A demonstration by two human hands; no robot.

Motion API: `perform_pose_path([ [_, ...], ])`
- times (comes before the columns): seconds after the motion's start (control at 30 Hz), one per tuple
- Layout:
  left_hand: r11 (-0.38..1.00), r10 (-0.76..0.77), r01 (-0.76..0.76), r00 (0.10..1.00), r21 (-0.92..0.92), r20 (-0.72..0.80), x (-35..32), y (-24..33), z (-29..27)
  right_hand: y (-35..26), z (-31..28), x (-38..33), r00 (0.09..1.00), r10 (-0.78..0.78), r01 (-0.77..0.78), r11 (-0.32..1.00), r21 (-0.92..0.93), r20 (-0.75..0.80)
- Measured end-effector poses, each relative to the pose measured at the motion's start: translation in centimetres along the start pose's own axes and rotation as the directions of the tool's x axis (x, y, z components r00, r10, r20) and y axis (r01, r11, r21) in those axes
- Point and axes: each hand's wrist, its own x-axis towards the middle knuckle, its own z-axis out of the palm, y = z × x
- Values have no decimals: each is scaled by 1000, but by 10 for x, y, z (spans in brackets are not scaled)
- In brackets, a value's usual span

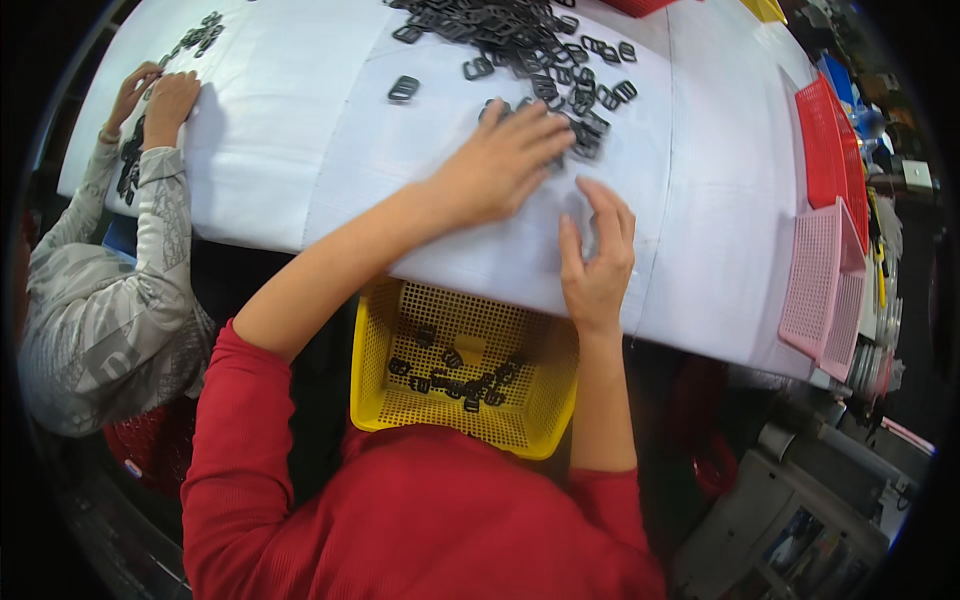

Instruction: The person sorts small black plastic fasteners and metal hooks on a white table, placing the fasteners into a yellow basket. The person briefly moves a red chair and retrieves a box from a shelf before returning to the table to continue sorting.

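A heap of black plastic strap buckles (490, 30) lies on the white-covered table, thinning out toward me. My left hand (505, 160) reaches across with its palm down and fingers apart, over the near end of the spread; its fingertips partly hide some loose buckles (585, 145). To its right, my right hand (602, 250) is raised near the table's front edge, thumb and curved fingers apart, with nothing seen between them. Below the edge, in front of my body, a yellow perforated basket (365, 365) holds several of the same buckles (470, 388).
At the left, a person in a grey patterned sleeve (165, 200) has both hands on the table (260, 150) beside more black buckles (200, 38). Red (825, 140) and pink baskets (815, 275) stand along the right edge. Grey equipment (770, 510) is at the lower right.
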Motion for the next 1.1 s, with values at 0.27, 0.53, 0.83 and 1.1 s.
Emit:
perform_pose_path([
  [0.27,984,29,-28,1000,-177,2,-64,24,-19,60,-39,-19,996,-88,82,930,-359,1],
  [0.53,703,-566,415,818,-577,-101,-63,8,-44,-7,-12,-31,968,-48,111,962,-249,246],
  [0.83,329,-672,392,736,-859,79,-57,13,-58,-28,-2,0,975,-147,178,966,-186,168],
  [1.1,188,-627,332,765,-924,147,-62,31,-69,-39,24,9,857,279,-478,745,465,434],
])
